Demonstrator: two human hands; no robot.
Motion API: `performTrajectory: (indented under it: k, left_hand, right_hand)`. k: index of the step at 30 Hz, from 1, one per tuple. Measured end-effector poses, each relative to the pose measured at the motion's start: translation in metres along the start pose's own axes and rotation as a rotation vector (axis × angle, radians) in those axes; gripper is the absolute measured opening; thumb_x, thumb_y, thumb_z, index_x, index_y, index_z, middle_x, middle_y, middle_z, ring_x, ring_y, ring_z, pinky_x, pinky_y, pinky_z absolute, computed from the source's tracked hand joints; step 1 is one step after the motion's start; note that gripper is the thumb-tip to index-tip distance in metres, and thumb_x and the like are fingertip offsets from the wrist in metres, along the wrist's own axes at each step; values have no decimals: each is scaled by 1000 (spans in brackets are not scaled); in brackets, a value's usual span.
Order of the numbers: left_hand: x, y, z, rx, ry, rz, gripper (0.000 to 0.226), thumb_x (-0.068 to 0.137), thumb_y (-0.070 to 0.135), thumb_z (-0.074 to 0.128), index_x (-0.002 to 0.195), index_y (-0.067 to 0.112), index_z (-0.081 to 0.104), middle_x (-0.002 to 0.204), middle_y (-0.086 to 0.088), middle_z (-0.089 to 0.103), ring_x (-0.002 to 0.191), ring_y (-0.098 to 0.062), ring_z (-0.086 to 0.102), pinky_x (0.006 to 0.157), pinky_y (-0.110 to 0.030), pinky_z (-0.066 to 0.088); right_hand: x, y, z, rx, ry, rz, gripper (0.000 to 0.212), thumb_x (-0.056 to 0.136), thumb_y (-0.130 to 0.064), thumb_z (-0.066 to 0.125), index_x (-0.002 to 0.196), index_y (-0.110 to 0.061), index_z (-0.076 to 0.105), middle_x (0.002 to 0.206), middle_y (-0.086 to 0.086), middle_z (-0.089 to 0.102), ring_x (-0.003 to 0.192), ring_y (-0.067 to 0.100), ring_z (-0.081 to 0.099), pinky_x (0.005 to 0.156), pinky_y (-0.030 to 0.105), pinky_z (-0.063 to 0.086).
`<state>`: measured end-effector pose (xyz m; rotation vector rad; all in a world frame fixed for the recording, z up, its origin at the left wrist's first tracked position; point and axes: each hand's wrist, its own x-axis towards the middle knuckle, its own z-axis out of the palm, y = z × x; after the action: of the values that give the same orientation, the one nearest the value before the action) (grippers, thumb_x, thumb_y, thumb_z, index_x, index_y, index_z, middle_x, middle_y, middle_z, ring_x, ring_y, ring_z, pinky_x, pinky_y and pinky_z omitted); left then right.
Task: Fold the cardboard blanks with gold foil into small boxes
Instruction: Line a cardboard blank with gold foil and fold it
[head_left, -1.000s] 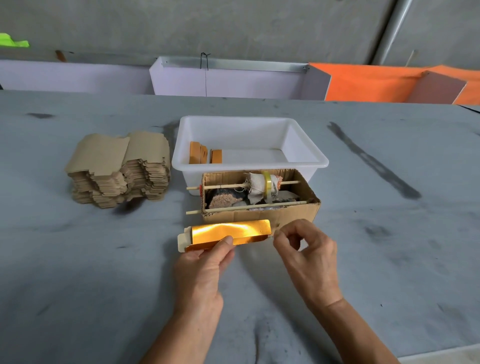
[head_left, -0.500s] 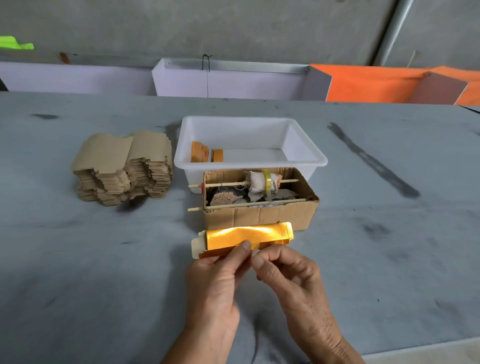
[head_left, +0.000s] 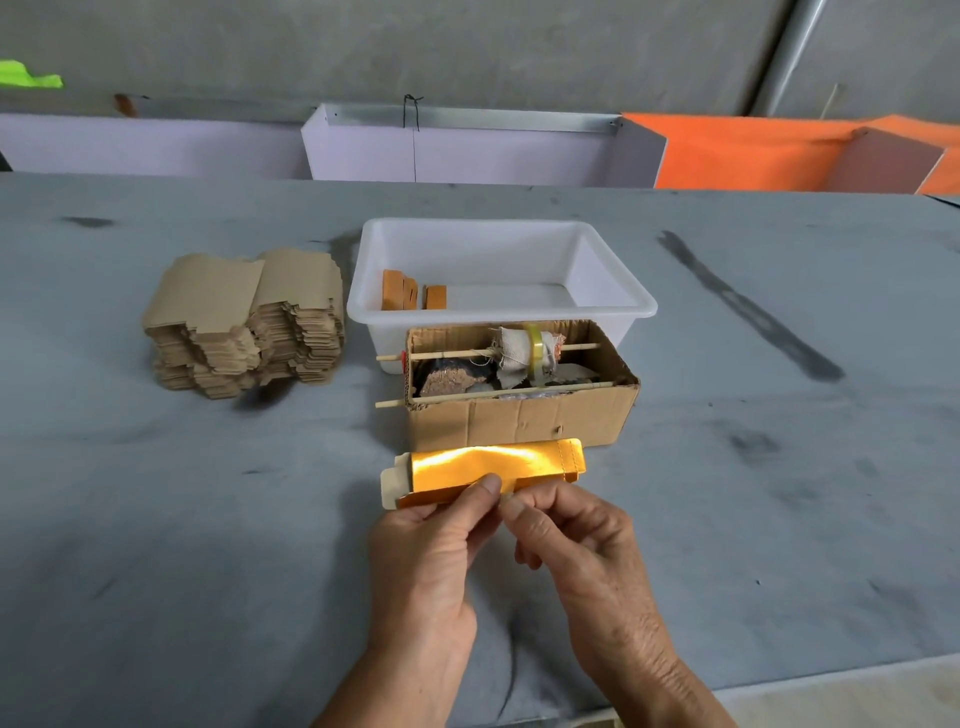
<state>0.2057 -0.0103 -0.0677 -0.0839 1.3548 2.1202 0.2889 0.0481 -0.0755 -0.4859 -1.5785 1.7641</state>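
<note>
While our left hand (head_left: 431, 551) and right hand (head_left: 576, 540) pinch its near edge with thumbs and curled fingers, we hold the gold-foil blank (head_left: 488, 470) at frame centre, just before the cardboard box (head_left: 519, 415); stacked blanks (head_left: 244, 322) sit centre-left.

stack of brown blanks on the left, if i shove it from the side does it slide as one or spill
The stack of blanks would probably spill: its edges are ragged and already offset in two leaning piles. Thin flat card likely slides sheet over sheet, so a low, slow push should hold it together better.
</note>
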Motion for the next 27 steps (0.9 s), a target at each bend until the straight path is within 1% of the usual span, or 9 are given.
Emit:
performTrajectory:
  k: [2,4,6,9,12,15,18,22,27]
  left_hand:
    - [0,0,-1,8,0,-7,12,75,-7,67,86,-5,68,92,-25,70,93,-39,67,82,-43,55]
    - [-1,0,-1,19,0,-12,9,75,-8,67,82,-3,68,90,-25,70,91,-39,67,84,-44,55]
    - [-1,0,0,27,-1,-16,7,74,-9,67,78,-2,68,88,-24,70,87,-37,67,83,-43,54]
    - [0,0,0,35,5,-21,8,73,-8,69,76,0,69,84,-20,71,80,-32,68,79,-40,56]
    - [0,1,-2,38,16,-21,9,73,-9,69,74,0,69,80,-18,72,77,-30,69,76,-37,58]
    - [1,2,-3,38,11,-23,9,73,-8,70,74,1,69,80,-17,72,76,-29,70,75,-36,59]
    - [2,2,-4,48,-7,-35,10,74,-9,69,76,1,69,81,-17,72,77,-28,69,76,-37,58]
    - [4,4,-4,67,-36,-56,11,74,-8,68,75,3,69,76,-14,73,72,-24,70,76,-36,58]
    - [5,4,-5,59,-55,-71,9,75,-6,67,76,3,69,74,-12,73,70,-22,71,74,-34,59]
  right_hand:
    - [-1,0,0,27,2,15,14,78,-13,69,64,-9,69,56,-4,58,54,4,49,56,14,43]
    - [-2,0,0,56,5,38,16,79,-11,71,63,-12,68,55,-6,58,54,1,50,56,11,42]
    - [-2,0,0,70,0,51,16,79,-11,70,63,-11,67,55,-7,57,54,1,49,56,10,41]
    - [-1,-2,1,91,-24,70,15,79,-11,70,66,-4,65,54,-7,57,53,-1,49,56,10,42]
    - [-1,-4,0,86,-57,99,17,76,-16,64,70,-1,63,54,-9,56,53,-1,49,56,10,42]
    - [1,-3,-2,42,-67,134,17,77,-20,65,71,-4,65,53,-5,51,54,5,43,54,13,38]
    - [3,1,-5,21,-74,160,14,79,-17,70,68,-10,66,53,-1,47,55,11,37,53,18,34]
    - [6,6,-10,18,-92,180,13,77,-17,65,67,-9,65,51,2,45,54,13,37,54,19,35]
    - [8,9,-13,25,-108,181,14,78,-17,65,67,-7,64,52,2,45,55,13,38,56,20,37]
